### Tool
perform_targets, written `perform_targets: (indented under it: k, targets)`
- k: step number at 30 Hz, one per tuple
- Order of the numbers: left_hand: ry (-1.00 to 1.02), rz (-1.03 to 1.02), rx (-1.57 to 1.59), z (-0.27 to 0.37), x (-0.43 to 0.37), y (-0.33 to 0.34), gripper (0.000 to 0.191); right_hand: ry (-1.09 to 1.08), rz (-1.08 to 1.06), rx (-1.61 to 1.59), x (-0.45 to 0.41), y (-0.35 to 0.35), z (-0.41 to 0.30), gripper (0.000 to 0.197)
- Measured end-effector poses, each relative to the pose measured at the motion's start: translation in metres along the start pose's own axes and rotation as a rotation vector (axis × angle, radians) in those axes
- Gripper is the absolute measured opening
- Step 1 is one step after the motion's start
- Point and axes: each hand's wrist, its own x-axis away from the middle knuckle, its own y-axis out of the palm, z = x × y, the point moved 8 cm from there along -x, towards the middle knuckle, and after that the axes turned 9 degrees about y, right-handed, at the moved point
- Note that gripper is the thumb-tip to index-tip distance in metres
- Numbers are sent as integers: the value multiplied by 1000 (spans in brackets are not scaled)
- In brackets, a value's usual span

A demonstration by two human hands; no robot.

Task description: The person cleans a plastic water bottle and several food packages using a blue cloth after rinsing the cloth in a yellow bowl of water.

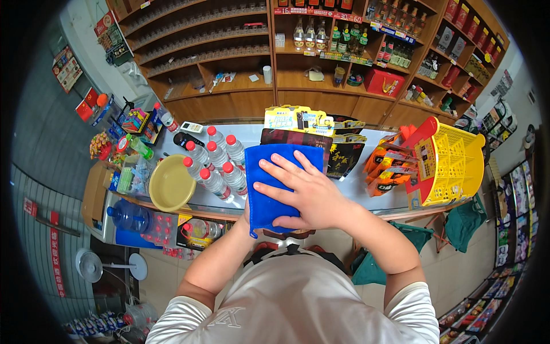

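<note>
A blue cloth hangs spread in front of me at the near edge of the counter. My right hand lies on it, palm down with the fingers spread. Only a small part of my left hand shows at the cloth's left edge; its fingers are hidden behind the cloth, so its grip cannot be told. Just beyond the cloth are a dark package and a yellow printed display card. Several water bottles with red caps stand close together left of the cloth.
A yellow-green plastic basin, a remote control and a clear plastic box are on the left. Orange packets and a yellow plastic rack stand at the right. Wooden shelves rise behind the glass counter.
</note>
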Motion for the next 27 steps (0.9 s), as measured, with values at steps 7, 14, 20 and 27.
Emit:
perform_targets:
  k: [7,14,20,27]
  targets:
    - [57,-41,-180,8,4,24,100,20,57,100,-16,-18,22,77]
    - [25,-218,475,7,10,36,101,140,132,139,-25,-27,30,81]
    - [116,-109,-42,14,1,39,100,236,127,159,-21,-27,42,80]
    - [121,-143,204,18,-10,37,97,225,97,100,-17,-15,38,75]
